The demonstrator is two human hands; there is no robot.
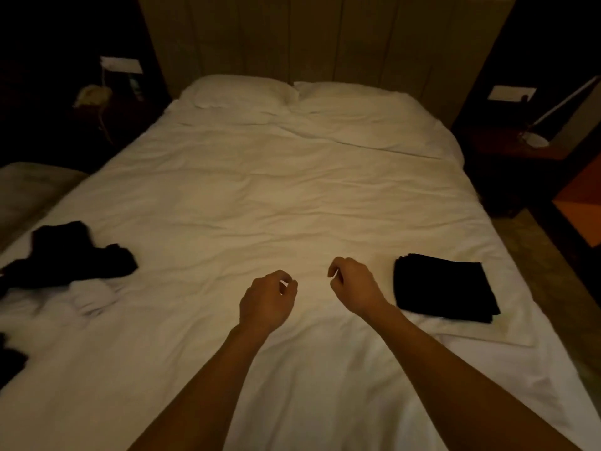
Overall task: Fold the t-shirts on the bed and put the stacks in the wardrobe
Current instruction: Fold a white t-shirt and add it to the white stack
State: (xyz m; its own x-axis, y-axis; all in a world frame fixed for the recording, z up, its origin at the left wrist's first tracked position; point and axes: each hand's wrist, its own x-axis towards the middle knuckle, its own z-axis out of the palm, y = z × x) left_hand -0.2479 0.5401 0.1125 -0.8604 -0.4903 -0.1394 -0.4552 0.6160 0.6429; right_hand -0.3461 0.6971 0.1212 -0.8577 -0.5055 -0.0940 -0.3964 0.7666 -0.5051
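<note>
Both my hands hover over the white bed [260, 196], near its front middle. My left hand [266, 299] has loosely curled fingers and holds nothing. My right hand [353, 286] is the same, a little further right, also empty. A folded black t-shirt stack [444, 286] lies flat just right of my right hand. At the left edge sits a heap of unfolded clothes: a crumpled black t-shirt [74, 252] and a bunched white t-shirt [92, 296] in front of it. More black fabric [9, 362] shows at the far left edge.
Two white pillows [240, 92] lie at the headboard. A dark nightstand with a phone [92, 96] stands at the left, another with a lamp [536, 138] at the right. Floor runs along the bed's right side.
</note>
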